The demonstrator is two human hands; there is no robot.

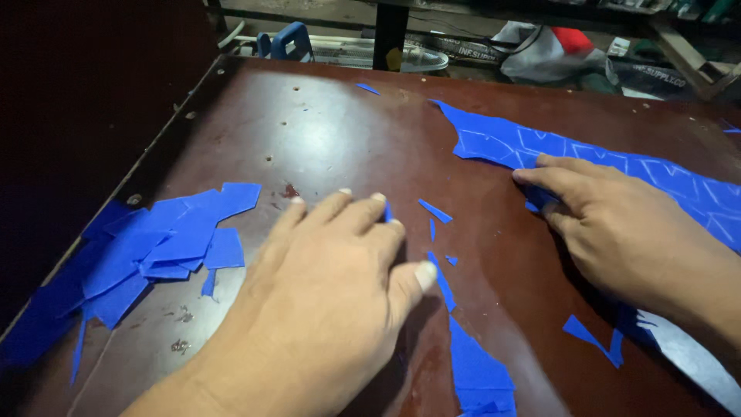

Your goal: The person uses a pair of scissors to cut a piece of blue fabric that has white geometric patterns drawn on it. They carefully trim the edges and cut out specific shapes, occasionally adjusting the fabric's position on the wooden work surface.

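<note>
Your worktop (pixel 324 131) is a dark brown board with small holes, dimly lit toward the left edge. Along its right side runs the long blue sheet (pixel 587 158), marked with pale cutting lines. Your right hand (pixel 617 228) lies flat on it, fingers narrow and together, pinning its near edge rather than gripping. At the left sits a loose heap of blue offcuts (pixel 162 247), some overhanging the worktop's edge. Your left hand (pixel 332 286) is spread wide and pressed flat on the board at the middle, with a small blue scrap (pixel 387 211) just showing under the fingertips. Thin blue slivers (pixel 441 282) lie between your two hands.

As I judge it, a sweep of your left hand could push the overhanging offcuts off into the dark. The slivers are slight enough to slide under your palm unseen.

No container shows on the worktop, so the pieces lie loose.
</note>
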